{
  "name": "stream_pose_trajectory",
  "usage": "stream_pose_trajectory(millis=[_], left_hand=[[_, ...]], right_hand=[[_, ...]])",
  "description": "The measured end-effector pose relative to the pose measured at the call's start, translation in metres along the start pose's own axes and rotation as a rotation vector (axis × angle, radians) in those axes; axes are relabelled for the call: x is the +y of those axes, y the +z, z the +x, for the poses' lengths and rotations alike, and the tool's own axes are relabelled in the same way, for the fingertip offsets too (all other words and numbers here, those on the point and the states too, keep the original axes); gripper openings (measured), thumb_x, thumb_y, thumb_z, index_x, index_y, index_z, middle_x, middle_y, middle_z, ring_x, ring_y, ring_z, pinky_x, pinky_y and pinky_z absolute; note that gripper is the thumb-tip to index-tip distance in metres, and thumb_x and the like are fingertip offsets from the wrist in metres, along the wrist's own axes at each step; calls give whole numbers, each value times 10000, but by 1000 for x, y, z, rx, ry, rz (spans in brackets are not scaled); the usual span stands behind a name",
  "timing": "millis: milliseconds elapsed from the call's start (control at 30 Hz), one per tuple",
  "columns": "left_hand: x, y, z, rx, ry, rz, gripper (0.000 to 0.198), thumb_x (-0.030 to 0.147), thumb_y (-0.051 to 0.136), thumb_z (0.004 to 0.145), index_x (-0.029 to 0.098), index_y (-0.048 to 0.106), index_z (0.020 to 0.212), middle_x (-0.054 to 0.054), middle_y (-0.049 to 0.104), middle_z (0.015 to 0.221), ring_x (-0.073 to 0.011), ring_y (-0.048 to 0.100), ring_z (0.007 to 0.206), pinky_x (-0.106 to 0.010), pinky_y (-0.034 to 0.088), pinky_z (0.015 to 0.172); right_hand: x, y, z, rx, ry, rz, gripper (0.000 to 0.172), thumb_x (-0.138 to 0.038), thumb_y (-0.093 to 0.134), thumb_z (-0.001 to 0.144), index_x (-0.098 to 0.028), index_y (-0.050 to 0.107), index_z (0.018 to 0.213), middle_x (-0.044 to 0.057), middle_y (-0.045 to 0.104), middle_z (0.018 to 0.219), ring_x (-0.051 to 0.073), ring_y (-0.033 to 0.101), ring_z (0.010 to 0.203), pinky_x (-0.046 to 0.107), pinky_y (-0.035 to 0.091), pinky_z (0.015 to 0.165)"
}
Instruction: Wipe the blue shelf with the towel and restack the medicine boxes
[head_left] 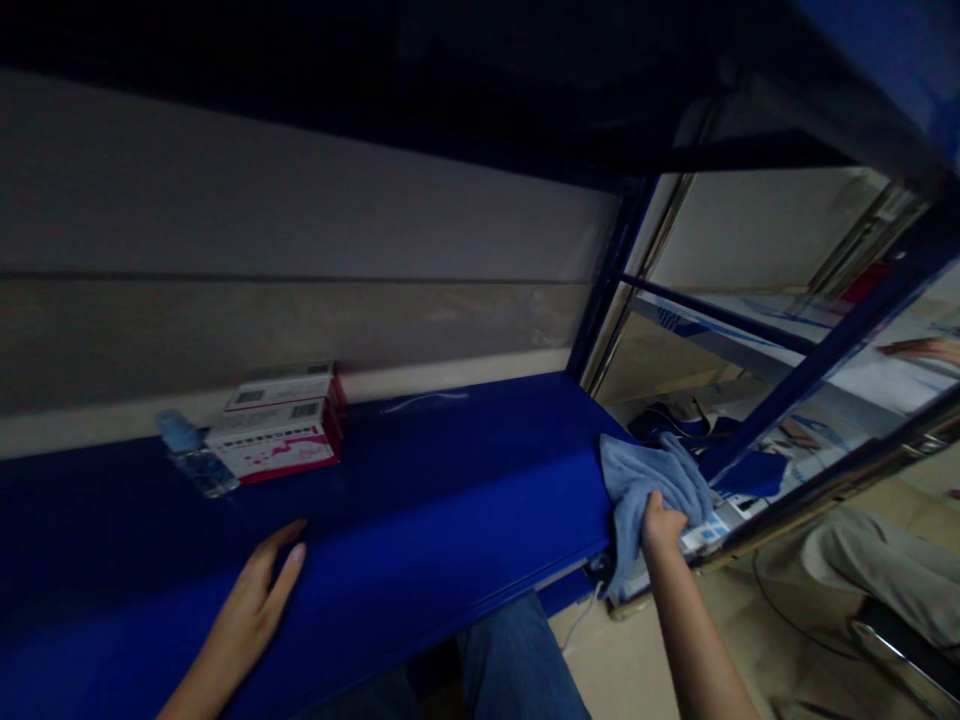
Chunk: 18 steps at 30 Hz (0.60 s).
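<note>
My right hand [662, 522] grips a light blue cloth [645, 480] at the right end of the blue shelf [465, 480]; part of the cloth hangs over the shelf's edge. My left hand [255, 595] is over the shelf at the lower left, fingers apart and holding nothing. Beyond it, two white and pink boxes [281, 440] sit near the wall. Just left of the boxes, a clear bottle with a light blue cap [196, 458] leans at a tilt in the picture.
A blue upright frame [611, 280] stands at the shelf's right end. Past it, another rack [750, 330] holds assorted items. At the far right are another person's hand [926, 348] and trousered leg [877, 560]. A dark shelf hangs overhead.
</note>
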<state>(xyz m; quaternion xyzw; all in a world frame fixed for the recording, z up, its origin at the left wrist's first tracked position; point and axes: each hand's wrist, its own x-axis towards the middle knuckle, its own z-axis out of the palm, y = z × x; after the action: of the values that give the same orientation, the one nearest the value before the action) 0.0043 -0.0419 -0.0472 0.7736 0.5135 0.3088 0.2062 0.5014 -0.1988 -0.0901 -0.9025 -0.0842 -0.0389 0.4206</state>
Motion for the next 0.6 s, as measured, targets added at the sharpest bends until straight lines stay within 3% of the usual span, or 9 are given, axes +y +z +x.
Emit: stream_pose_trajectory(millis=[100, 200, 300, 400, 500, 600], left_hand=[[3, 0, 0, 3, -18, -5, 539, 518, 349, 796, 140, 471, 1161, -124, 538, 1197, -273, 495, 1125, -437, 361, 987], [5, 2, -1, 17, -30, -26, 539, 516, 349, 797, 128, 476, 1150, -133, 540, 1189, -271, 496, 1120, -441, 356, 987], [10, 5, -3, 41, -24, -68, 508, 503, 362, 798, 142, 475, 1137, -123, 539, 1190, -259, 491, 1125, -439, 342, 996], [18, 8, -5, 66, -58, -140, 491, 486, 366, 807, 138, 463, 1139, -124, 533, 1195, -245, 479, 1138, -430, 320, 1011], [24, 8, -7, 121, -125, -257, 479, 477, 363, 814, 137, 448, 1140, -130, 530, 1193, -233, 483, 1136, -416, 336, 1002], [24, -1, -11, 245, -150, -341, 441, 470, 386, 803, 160, 445, 1111, -123, 525, 1183, -231, 483, 1131, -410, 364, 981]], right_hand=[[-8, -2, 0, 33, 148, 1, 611, -378, 303, 815, 74, 373, 1219, 348, 466, 1134, 364, 477, 1093, 430, 416, 850], [-21, -2, -40, 70, 33, -109, 595, -290, 318, 805, 63, 291, 1284, 337, 316, 1288, 360, 286, 1247, 427, 314, 970], [-37, 1, -118, -47, -333, -238, 561, -213, 299, 784, -4, 300, 1304, 265, 235, 1372, 369, 60, 1304, 599, 158, 982], [-57, 5, -215, -266, -750, -99, 570, -138, 303, 742, -58, 317, 1306, 218, 319, 1351, 321, 75, 1315, 659, 91, 959], [-86, 11, -303, -470, -927, 41, 602, -72, 357, 688, -79, 371, 1290, 189, 338, 1351, 307, 104, 1314, 621, 97, 996], [-126, 18, -353, -711, -1044, 19, 587, -101, 432, 674, -46, 421, 1258, 203, 354, 1335, 337, 229, 1277, 578, 212, 988]])
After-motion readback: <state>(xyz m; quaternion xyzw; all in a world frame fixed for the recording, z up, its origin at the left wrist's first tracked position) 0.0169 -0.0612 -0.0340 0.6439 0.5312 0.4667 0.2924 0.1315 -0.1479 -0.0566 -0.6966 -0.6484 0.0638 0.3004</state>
